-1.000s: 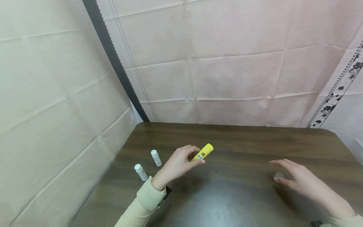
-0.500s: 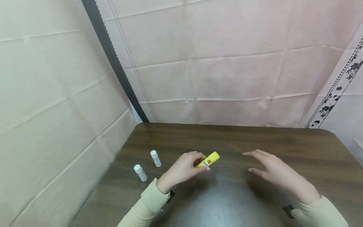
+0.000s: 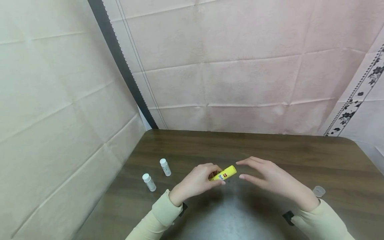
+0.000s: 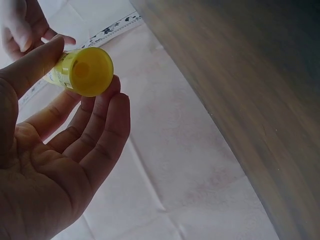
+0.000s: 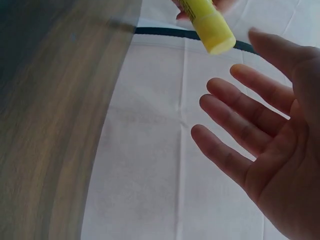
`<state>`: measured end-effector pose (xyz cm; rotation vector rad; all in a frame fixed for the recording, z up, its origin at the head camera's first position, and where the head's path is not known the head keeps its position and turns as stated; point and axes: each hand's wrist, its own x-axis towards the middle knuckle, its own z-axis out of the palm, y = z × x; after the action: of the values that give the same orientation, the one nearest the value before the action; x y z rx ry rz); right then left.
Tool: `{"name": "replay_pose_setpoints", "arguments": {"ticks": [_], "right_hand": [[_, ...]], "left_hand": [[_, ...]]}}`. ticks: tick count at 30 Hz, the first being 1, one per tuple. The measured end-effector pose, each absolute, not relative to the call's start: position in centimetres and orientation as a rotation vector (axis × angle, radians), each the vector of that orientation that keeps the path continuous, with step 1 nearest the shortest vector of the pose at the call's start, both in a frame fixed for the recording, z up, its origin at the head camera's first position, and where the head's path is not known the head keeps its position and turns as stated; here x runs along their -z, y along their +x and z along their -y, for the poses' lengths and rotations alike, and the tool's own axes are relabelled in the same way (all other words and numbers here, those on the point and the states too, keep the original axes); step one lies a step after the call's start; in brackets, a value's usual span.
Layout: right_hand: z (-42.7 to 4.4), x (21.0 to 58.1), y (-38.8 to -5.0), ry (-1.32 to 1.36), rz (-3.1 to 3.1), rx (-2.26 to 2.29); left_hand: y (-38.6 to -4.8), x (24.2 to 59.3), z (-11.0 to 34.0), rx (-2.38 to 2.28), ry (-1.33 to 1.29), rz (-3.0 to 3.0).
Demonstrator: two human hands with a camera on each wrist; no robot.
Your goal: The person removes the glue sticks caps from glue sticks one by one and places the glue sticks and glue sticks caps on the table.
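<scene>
A yellow glue stick (image 3: 227, 172) with a small printed label is pinched between the thumb and fingers of my left hand (image 3: 196, 183), held tilted above the table. In the left wrist view the round end of the glue stick (image 4: 92, 72) faces the camera. My right hand (image 3: 271, 178) hovers just right of its other end, thumb and fingers spread, touching nothing. The right wrist view shows a gap between the glue stick (image 5: 212, 30) and the fingertips of the right hand (image 5: 265, 115).
Two small white-capped bottles (image 3: 165, 167) (image 3: 149, 182) stand on the dark wooden table (image 3: 186, 143) left of my left hand. A small translucent round piece (image 3: 319, 191) lies by my right wrist. Pale cloth (image 3: 240, 83) hangs behind the table and along its left side.
My right hand has moved left from beside the translucent piece to near the glue stick, leaving that piece on the table. My left hand has shifted slightly right and nearer with the glue stick.
</scene>
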<state>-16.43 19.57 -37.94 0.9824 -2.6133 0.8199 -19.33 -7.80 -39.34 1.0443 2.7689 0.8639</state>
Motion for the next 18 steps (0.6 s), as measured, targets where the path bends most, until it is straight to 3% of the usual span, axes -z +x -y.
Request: {"name": "replay_pose_setpoints", "arguments": {"ticks": [18], "right_hand": [[-18.1,38.2,-16.3,1.115,2.659,-0.773]], "left_hand": [[-18.8,39.4,7.3,-0.766,1.197,-2.734]]}}
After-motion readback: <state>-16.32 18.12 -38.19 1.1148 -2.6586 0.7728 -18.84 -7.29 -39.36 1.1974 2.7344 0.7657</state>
